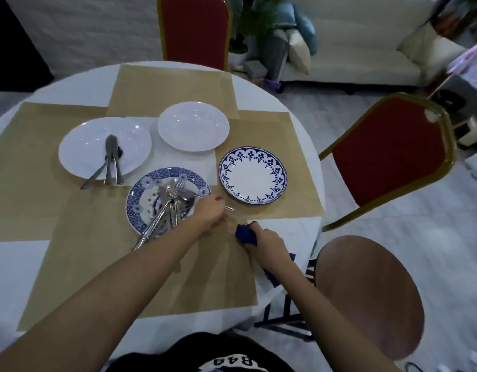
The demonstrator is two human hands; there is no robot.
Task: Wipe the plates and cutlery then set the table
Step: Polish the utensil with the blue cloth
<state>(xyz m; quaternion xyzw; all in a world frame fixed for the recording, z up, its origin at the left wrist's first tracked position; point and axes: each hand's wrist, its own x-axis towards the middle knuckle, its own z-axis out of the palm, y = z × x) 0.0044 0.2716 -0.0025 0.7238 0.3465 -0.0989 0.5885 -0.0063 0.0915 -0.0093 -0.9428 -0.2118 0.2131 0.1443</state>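
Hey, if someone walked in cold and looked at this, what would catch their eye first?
Probably the heap of cutlery on the blue patterned plate near the middle of the table, where the left hand holds one utensil at its right edge. Right of that, the right hand grips a dark blue cloth at the tan placemat's right edge.

wear: black top (194, 350) — white block lettering (233, 362) on chest, cut by frame | arms: left forearm (124, 277), right forearm (312, 296) bare | left grip (209, 210), right grip (269, 244): bare
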